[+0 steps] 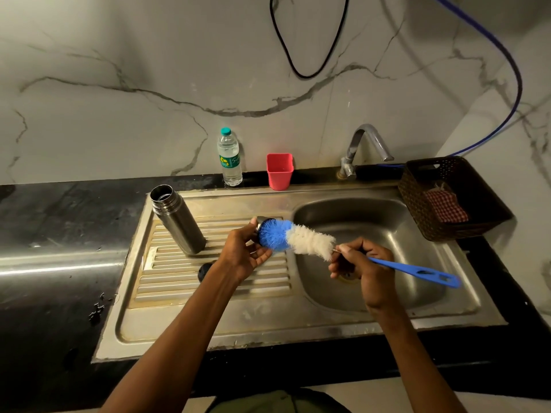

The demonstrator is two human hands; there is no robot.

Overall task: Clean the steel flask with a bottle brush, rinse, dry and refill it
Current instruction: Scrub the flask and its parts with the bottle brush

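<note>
The steel flask (178,221) stands upright and uncapped on the ribbed drainboard (208,281), left of my hands. My left hand (244,251) holds the flask's steel cup lid (262,221) above the drainboard, its mouth facing right. The blue tip of the bottle brush (293,238) is pushed into that lid, white bristles trailing behind. My right hand (356,263) grips the brush's blue handle near the bristles, over the sink basin (396,222). A small dark stopper (205,270) lies on the drainboard below my left wrist.
A plastic water bottle (229,158) and a red cup (279,171) stand at the back ledge. The tap (365,150) is over the basin's back edge, no water running. A dark woven basket (453,201) with a checked cloth (445,205) sits right of the sink.
</note>
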